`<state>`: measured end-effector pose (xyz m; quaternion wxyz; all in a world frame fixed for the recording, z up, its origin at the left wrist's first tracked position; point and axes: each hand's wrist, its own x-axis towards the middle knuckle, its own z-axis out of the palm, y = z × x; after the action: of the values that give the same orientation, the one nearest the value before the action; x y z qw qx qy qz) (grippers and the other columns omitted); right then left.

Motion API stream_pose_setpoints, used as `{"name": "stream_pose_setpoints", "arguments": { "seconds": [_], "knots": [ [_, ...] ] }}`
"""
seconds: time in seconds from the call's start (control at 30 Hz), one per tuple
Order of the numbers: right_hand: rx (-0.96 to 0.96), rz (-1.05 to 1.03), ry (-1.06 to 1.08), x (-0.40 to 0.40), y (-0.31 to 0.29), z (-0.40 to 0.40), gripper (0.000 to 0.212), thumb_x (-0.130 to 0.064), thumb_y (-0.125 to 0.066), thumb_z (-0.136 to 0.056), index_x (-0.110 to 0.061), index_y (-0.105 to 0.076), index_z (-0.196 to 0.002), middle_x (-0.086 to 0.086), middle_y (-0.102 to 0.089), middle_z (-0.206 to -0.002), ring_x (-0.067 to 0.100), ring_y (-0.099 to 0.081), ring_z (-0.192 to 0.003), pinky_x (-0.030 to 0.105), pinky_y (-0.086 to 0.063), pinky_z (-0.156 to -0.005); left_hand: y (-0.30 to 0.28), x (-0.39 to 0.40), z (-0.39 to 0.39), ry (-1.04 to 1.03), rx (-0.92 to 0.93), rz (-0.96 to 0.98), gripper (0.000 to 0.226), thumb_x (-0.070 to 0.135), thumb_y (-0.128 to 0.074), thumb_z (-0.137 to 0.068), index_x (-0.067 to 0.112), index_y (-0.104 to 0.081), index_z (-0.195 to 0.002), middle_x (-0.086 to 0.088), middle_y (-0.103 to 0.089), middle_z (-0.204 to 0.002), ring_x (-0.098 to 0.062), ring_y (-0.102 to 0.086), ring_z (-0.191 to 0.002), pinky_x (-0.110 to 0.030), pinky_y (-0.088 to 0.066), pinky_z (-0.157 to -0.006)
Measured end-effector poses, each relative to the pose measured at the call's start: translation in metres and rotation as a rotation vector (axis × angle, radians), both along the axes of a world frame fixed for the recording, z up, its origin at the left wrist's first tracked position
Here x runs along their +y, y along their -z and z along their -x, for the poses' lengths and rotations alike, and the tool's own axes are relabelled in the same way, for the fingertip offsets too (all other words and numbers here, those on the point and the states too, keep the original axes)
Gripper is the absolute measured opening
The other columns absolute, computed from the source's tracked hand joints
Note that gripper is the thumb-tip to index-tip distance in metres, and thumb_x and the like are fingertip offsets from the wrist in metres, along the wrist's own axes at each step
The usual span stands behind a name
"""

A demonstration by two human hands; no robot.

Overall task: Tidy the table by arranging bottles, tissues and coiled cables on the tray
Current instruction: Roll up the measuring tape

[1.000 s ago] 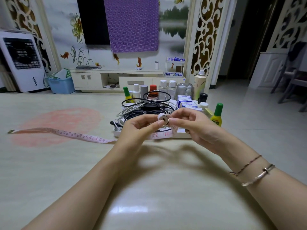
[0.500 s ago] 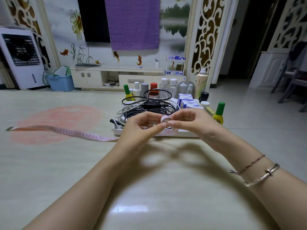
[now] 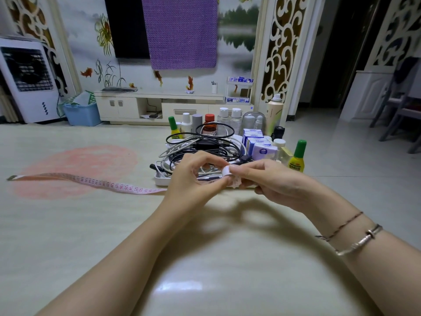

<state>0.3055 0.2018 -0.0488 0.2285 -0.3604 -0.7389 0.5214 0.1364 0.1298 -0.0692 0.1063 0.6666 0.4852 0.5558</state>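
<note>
Glossy pale tabletop point(image 3: 114, 236) fills the lower two thirds of the frame, its far edge crossing behind the clutter at mid-height, with wide bare surface on the left and along the bottom. At centre sits a white tray point(image 3: 163, 180), rim showing at its lower left corner, packed close: a heap of coiled cables point(image 3: 200, 144), black and white, loops over the front half; behind them stands a row of small bottles point(image 3: 224, 117) with white, grey and red caps; blue-and-white tissue packs point(image 3: 256, 142) are stacked at the right side. A yellow bottle with a green cap point(image 3: 297, 158) stands just right of the tray, and a tall pale spray can point(image 3: 274, 112) rises at the back right. Both hands meet in front of the tray: the left hand point(image 3: 193, 179) and the right hand point(image 3: 273, 181) each pinch a small roll of pink tape measure point(image 3: 227, 173), fingertips nearly touching over it. The loose tail of the soft, printed tape runs flat across the table to the left, ending in a metal tip near the left edge of the frame. Two thin bracelets point(image 3: 350, 238) circle the right wrist. Beyond are a cream cabinet point(image 3: 127, 106) and a purple cloth point(image 3: 182, 30).
</note>
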Motion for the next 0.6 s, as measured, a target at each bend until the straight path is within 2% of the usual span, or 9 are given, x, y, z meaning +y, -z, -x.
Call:
{"name": "stream_pose_setpoints", "arguments": {
  "seconds": [0.07, 0.2, 0.3, 0.37, 0.47, 0.5, 0.6],
  "knots": [
    [0.045, 0.054, -0.025, 0.0009, -0.0010, -0.0006, 0.052, -0.057, -0.074, -0.067, -0.013, -0.075, -0.093, -0.001, -0.069, -0.086, 0.005, -0.056, -0.075, 0.027, -0.023, -0.062, 0.0004, 0.0001, 0.0006, 0.017, -0.029, 0.002, 0.018, 0.014, -0.079, -0.075, 0.019, -0.072, -0.091, 0.010, -0.069, -0.089, -0.013, -0.060, -0.096, -0.029, -0.047, -0.083],
    [0.154, 0.172, -0.066, 0.0022, -0.0009, -0.0049, 0.029, -0.048, -0.076, -0.069, -0.022, -0.076, -0.082, 0.000, -0.068, -0.092, 0.007, -0.055, -0.078, 0.025, -0.023, -0.058, -0.0022, -0.0009, -0.0003, 0.071, -0.141, 0.031, 0.017, 0.021, -0.080, -0.076, 0.021, -0.072, -0.090, 0.008, -0.072, -0.090, -0.016, -0.064, -0.096, -0.045, -0.050, -0.088],
    [0.202, 0.236, -0.075, -0.0001, -0.0011, -0.0048, 0.019, -0.040, -0.069, -0.075, -0.023, -0.077, -0.080, -0.002, -0.070, -0.092, 0.007, -0.056, -0.080, 0.026, -0.021, -0.058, -0.0031, -0.0009, 0.0002, 0.100, -0.173, 0.054, 0.018, 0.021, -0.081, -0.075, 0.022, -0.072, -0.092, 0.007, -0.073, -0.091, -0.015, -0.066, -0.095, -0.052, -0.049, -0.088],
    [0.172, 0.218, -0.063, -0.0019, -0.0016, -0.0034, 0.020, -0.039, -0.068, -0.074, -0.022, -0.076, -0.078, 0.001, -0.071, -0.093, 0.009, -0.057, -0.084, 0.024, -0.022, -0.057, -0.0014, 0.0004, 0.0007, 0.094, -0.138, 0.061, 0.021, 0.020, -0.081, -0.075, 0.022, -0.072, -0.093, 0.008, -0.072, -0.093, -0.014, -0.064, -0.097, -0.048, -0.048, -0.090],
    [0.122, 0.171, -0.072, -0.0064, -0.0032, 0.0001, 0.018, -0.036, -0.067, -0.075, -0.020, -0.073, -0.066, -0.001, -0.070, -0.080, 0.003, -0.064, -0.075, 0.012, -0.037, -0.053, 0.0017, 0.0023, -0.0010, 0.057, -0.017, 0.028, 0.021, 0.018, -0.081, -0.073, 0.020, -0.073, -0.092, 0.009, -0.070, -0.092, -0.014, -0.059, -0.099, -0.027, -0.044, -0.085],
    [0.123, 0.182, -0.082, -0.0071, -0.0030, 0.0009, 0.019, -0.035, -0.066, -0.077, -0.020, -0.072, -0.066, -0.002, -0.070, -0.078, 0.002, -0.064, -0.073, 0.009, -0.039, -0.051, 0.0019, 0.0027, -0.0014, 0.045, -0.012, 0.021, 0.020, 0.018, -0.082, -0.072, 0.019, -0.073, -0.090, 0.009, -0.070, -0.090, -0.015, -0.058, -0.098, -0.024, -0.042, -0.083],
    [0.136, 0.267, -0.110, -0.0066, -0.0022, 0.0011, 0.018, -0.035, -0.062, -0.081, -0.021, -0.072, -0.075, -0.002, -0.069, -0.086, 0.004, -0.064, -0.080, 0.018, -0.037, -0.061, 0.0007, 0.0023, -0.0006, 0.065, -0.091, 0.023, 0.020, 0.019, -0.083, -0.069, 0.021, -0.075, -0.088, 0.010, -0.071, -0.087, -0.015, -0.057, -0.098, -0.028, -0.044, -0.085]
  ]
}}
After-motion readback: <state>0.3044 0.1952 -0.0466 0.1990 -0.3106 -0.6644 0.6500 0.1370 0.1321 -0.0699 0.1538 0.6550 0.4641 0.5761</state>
